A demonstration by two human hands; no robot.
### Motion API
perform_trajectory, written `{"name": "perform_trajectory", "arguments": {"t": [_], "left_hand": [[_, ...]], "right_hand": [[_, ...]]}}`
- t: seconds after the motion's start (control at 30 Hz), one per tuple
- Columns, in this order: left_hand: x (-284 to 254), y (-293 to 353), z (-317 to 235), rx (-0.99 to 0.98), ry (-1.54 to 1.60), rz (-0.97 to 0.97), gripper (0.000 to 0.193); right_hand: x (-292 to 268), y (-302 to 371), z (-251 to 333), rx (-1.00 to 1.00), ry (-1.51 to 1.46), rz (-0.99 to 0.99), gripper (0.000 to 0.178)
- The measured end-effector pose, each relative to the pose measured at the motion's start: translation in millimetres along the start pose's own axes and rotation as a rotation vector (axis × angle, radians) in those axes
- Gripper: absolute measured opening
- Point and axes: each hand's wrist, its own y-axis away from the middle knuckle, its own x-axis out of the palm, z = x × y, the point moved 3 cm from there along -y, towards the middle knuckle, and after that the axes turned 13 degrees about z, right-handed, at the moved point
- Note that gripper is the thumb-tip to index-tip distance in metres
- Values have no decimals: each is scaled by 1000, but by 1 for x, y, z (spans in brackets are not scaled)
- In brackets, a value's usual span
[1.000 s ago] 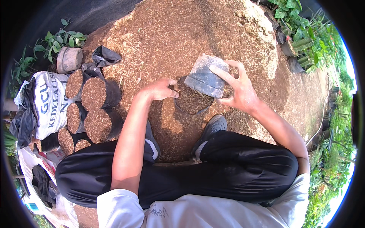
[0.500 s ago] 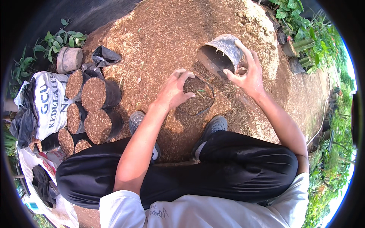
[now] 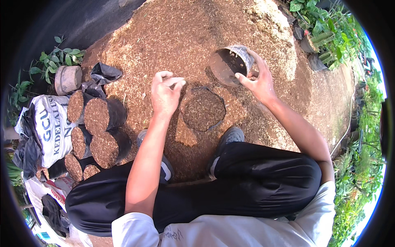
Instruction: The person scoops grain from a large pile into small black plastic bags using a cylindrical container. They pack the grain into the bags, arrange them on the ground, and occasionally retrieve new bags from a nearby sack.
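Note:
My right hand [image 3: 259,80] grips a worn grey plant pot [image 3: 224,68] by its rim, fingers outside and thumb near the mouth. The pot is tilted on its side with its mouth to the left, and bits of soil cling inside. My left hand [image 3: 166,92] is raised left of a filled black planting bag [image 3: 203,109], thumb and fingertips drawn together. Whatever they pinch, if anything, is too small to make out. The bag stands between my feet, full of brown soil mix to its round rim, below and left of the pot.
Several filled black planting bags [image 3: 105,113] stand at the left, beside a white printed sack [image 3: 51,123]. Behind them are an upturned grey pot [image 3: 68,80] and a crumpled black bag [image 3: 105,74]. A mound of soil mix [image 3: 185,37] spreads ahead. Potted plants [image 3: 321,41] line the right.
My left hand has lifted away from the filled bag to the left, its fingers closing. Green scraps on the soil there are gone. The pot has shifted slightly left and down in my right hand.

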Motion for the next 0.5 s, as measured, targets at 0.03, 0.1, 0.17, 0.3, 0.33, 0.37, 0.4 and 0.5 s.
{"name": "perform_trajectory", "arguments": {"t": [0.03,0.1,0.17,0.3,0.33,0.37,0.4,0.5], "left_hand": [[-12,-6,16,-132,67,-41,17],[-35,-13,39,-236,-243,-102,29],[-41,-14,63,-339,-116,69,37],[-2,4,97,-510,16,246,61],[13,11,104,-510,73,364,72],[30,19,111,-509,43,432,72],[47,26,115,-463,93,501,72],[78,33,121,-307,-4,584,72]], "right_hand": [[3,-4,-9,17,-52,-16,96],[7,-18,-26,26,30,-53,100],[9,-33,-45,124,190,-142,102],[12,-65,-79,246,176,-144,114],[13,-74,-84,252,179,-150,116],[16,-82,-89,285,154,-100,119],[21,-87,-91,299,166,-88,118],[50,-95,-85,343,257,-55,117]]}}
